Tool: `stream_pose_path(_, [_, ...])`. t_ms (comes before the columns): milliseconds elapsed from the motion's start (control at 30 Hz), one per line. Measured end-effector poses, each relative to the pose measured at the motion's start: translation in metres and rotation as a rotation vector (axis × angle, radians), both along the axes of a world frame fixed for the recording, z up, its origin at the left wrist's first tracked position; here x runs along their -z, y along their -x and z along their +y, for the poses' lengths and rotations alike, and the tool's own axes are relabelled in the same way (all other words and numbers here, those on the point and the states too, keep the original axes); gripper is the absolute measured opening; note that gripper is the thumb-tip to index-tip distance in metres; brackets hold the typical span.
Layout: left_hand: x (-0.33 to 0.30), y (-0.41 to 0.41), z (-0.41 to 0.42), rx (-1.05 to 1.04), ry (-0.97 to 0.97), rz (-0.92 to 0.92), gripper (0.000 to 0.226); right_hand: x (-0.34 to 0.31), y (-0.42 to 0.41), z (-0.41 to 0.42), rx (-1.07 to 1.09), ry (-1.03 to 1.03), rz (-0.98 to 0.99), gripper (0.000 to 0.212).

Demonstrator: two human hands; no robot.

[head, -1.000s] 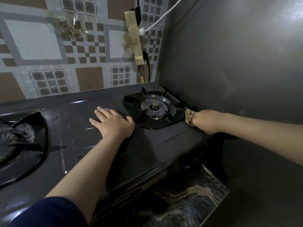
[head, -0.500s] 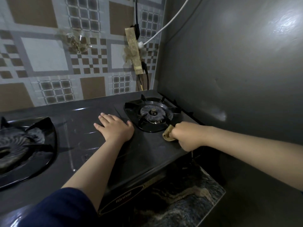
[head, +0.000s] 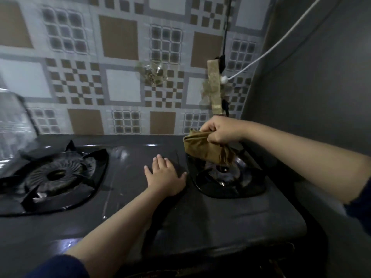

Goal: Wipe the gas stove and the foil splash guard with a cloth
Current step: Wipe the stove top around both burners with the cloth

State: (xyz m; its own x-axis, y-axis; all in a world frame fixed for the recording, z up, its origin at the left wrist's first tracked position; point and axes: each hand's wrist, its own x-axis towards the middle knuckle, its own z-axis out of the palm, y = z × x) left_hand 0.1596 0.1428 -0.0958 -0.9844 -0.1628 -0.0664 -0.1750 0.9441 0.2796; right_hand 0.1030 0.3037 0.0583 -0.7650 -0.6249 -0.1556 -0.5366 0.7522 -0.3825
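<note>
Patterned tile wall (head: 120,57) behind; black gas stove (head: 200,217) below, grey foil splash guard (head: 311,87) at right. Left hand (head: 166,177): fingers spread flat on the stove between the burners. Right hand (head: 220,130): grip pinching a brown cloth (head: 202,147) above the right burner (head: 226,177).
</note>
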Motion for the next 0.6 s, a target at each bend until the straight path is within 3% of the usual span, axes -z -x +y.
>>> stream_pose_path(100, [-0.006, -0.001, -0.014, -0.075, -0.027, 0.066, 0.085, 0.003, 0.034, -0.039, -0.12, -0.047, 0.093, 0.019])
stream_pose_path(200, [-0.008, -0.007, -0.04, -0.202, 0.086, 0.081, 0.084, 0.017, 0.064, -0.082, -0.252, -0.012, 0.173, 0.024])
stream_pose_path(367, [0.006, -0.016, -0.068, -0.417, 0.129, 0.018, 0.102, 0.046, 0.092, -0.167, -0.409, 0.046, 0.35, 0.032])
stream_pose_path(600, [0.012, -0.012, -0.068, -0.437, 0.156, 0.024, 0.111, 0.082, 0.089, -0.262, -0.538, 0.154, 0.441, 0.047])
